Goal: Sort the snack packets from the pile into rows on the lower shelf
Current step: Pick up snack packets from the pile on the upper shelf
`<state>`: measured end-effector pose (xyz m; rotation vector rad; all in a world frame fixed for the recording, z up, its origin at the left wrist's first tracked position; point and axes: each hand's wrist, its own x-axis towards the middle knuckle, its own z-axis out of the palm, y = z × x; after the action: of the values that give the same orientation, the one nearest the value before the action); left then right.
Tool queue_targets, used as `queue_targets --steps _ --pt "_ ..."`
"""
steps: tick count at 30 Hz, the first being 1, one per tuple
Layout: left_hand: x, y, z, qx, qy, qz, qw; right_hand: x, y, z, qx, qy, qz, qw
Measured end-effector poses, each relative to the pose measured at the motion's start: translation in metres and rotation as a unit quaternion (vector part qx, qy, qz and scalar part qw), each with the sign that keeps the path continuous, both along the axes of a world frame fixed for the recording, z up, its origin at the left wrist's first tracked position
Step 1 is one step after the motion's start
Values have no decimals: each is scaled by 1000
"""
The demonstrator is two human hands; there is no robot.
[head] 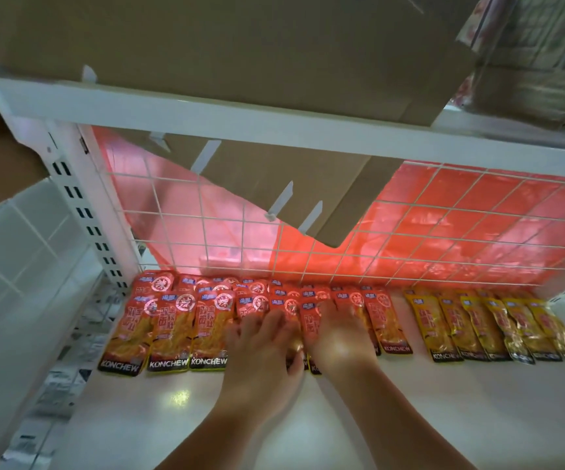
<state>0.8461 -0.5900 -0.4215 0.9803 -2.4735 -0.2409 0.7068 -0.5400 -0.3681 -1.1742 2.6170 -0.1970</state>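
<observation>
Left hand, right hand hide middle red packets.

- Red snack packets, lower left to centre: glossy plastic film, foil-like, lightly crinkled, catching highlights.
- Yellow snack packets, lower right: the same shiny film, more wrinkled, with metallic gold glints.
- Lower shelf: smooth white surface, glossy, with a bright reflected light spot at bottom centre.
- Wire grid, centre: thin white-coated metal wire.
- Red sheet, behind the grid: translucent plastic film, shiny, creased.
- Cardboard box, top of frame: matt brown cardboard with pale tape strips.
- Shelf rail, upper frame: smooth white painted metal, satin.
- Slotted upright, left: white painted metal.
- Floor tiles, left edge: white, smooth, slight sheen.
</observation>
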Motion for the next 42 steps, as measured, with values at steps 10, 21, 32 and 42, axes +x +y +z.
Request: queue_targets --steps 10,21,32,42 --pt "0 0 -4 2 10 0 1000 -4 -7 -2 0 -12 -32 999" --pt "0 -1 -6 3 33 0 999 -10 -4 -6 -34 -16 -26 999" --pt "-3 -7 41 80 179 -32 980 -10 22 39 -197 -6 55 979" --pt "-44 35 186 133 274 -209 929 -33 86 134 -405 -37 86 910"
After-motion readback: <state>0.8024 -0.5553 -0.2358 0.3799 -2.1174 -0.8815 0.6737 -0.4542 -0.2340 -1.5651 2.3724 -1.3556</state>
